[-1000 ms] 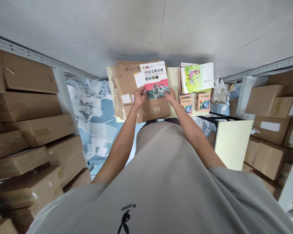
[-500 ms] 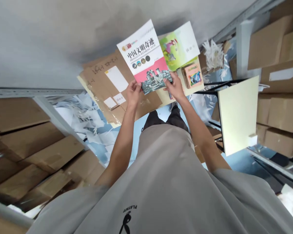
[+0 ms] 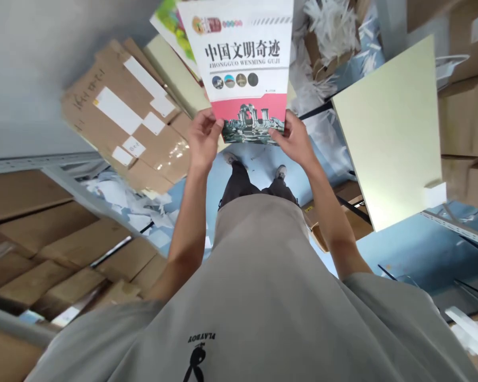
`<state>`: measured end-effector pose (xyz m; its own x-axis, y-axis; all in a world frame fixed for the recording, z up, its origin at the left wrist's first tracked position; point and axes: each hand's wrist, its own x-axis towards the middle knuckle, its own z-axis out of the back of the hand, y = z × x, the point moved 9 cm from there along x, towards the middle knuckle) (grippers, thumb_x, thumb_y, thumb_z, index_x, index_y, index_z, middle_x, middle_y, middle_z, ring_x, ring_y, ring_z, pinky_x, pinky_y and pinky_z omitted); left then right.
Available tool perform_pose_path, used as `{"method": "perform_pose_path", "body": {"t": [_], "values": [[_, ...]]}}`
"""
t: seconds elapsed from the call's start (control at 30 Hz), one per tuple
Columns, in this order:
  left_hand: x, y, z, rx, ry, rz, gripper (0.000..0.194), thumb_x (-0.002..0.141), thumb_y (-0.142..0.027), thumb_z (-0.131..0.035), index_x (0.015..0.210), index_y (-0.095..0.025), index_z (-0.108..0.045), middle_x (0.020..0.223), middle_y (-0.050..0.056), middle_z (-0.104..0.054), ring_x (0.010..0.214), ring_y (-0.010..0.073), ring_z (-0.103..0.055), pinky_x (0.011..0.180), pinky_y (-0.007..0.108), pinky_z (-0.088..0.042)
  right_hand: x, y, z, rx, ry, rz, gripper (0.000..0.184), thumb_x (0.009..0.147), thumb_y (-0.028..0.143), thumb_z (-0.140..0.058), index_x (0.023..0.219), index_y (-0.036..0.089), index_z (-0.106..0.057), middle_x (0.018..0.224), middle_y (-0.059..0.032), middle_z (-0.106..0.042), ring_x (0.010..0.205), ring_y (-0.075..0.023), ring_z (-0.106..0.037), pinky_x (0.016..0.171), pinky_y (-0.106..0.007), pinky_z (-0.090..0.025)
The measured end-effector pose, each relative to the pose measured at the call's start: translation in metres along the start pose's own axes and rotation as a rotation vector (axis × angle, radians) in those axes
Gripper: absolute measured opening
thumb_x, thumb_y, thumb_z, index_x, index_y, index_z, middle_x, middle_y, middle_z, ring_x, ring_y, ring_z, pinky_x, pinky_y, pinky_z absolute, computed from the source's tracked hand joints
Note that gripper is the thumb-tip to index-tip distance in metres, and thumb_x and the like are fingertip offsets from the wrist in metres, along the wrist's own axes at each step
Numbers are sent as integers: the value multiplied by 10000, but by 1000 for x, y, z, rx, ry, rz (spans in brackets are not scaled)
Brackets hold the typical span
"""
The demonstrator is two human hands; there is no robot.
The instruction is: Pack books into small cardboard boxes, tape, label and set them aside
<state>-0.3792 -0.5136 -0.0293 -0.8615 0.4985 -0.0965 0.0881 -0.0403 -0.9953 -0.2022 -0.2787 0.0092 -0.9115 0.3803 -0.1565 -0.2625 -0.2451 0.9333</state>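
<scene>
I hold a white and pink book [image 3: 242,58] with Chinese title lettering up in front of me. My left hand [image 3: 203,137] pinches its lower left corner and my right hand [image 3: 293,140] grips its lower right corner. Behind the book a green illustrated book [image 3: 173,24] shows at the top edge, lying on a pale table [image 3: 171,74]. Flattened cardboard boxes [image 3: 131,116] with white labels lie on that table to the left of my hands.
Stacked cardboard boxes [image 3: 63,233] fill metal shelving at the left. A second pale tabletop [image 3: 390,127] stands at the right, with more boxes [image 3: 465,111] behind it. White paper scraps [image 3: 326,26] litter the blue floor [image 3: 406,249]. My feet [image 3: 254,167] show below the book.
The book has risen from the table and come closer to the camera, both hands still on its lower corners. The view has swung to the right and downward.
</scene>
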Motion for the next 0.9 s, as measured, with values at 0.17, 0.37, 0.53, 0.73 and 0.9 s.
{"method": "perform_pose_path", "body": {"t": [0.17, 0.37, 0.53, 0.73, 0.9], "values": [[-64, 9, -77, 145, 57, 76, 645, 946, -834, -920, 1247, -275, -803, 1240, 68, -865, 1327, 317, -822, 1183, 523, -655, -67, -61, 54, 87, 61, -43, 717, 1092, 920, -614, 1451, 306, -708, 1307, -79, -828, 1226, -305, -822, 1088, -521, -752], [-101, 9, -152, 231, 116, 101, 558, 957, -820, -909, 1240, -345, -833, 1188, 26, -905, 1134, 270, -859, 1031, 514, -697, -133, -113, 99, 199, 38, -128, 741, 1099, 924, -587, 1481, 301, -706, 1331, -95, -833, 1263, -318, -820, 1111, -538, -751], [-93, 5, -188, 261, 187, 152, 557, 912, -848, -933, 1229, -401, -832, 1207, -14, -908, 1140, 263, -844, 1094, 554, -677, -152, -127, 124, 255, 4, -157, 751, 1087, 932, -602, 1483, 303, -713, 1346, -99, -827, 1290, -331, -809, 1134, -550, -743], [-93, -7, -217, 242, 172, 144, 667, 881, -861, -947, 1200, -285, -845, 1208, 92, -897, 1199, 328, -856, 1155, 549, -687, -164, -121, 154, 267, -55, -182, 725, 1066, 924, -653, 1437, 308, -750, 1245, -70, -827, 1203, -318, -810, 1073, -546, -757], [-109, -2, -243, 208, 215, 198, 649, 889, -829, -952, 1164, -255, -827, 1126, 98, -900, 1173, 312, -868, 1102, 472, -709, -186, -111, 182, 255, -144, -217, 653, 1063, 873, -715, 1376, 305, -790, 1180, -69, -843, 1144, -317, -806, 1030, -529, -761]]}}
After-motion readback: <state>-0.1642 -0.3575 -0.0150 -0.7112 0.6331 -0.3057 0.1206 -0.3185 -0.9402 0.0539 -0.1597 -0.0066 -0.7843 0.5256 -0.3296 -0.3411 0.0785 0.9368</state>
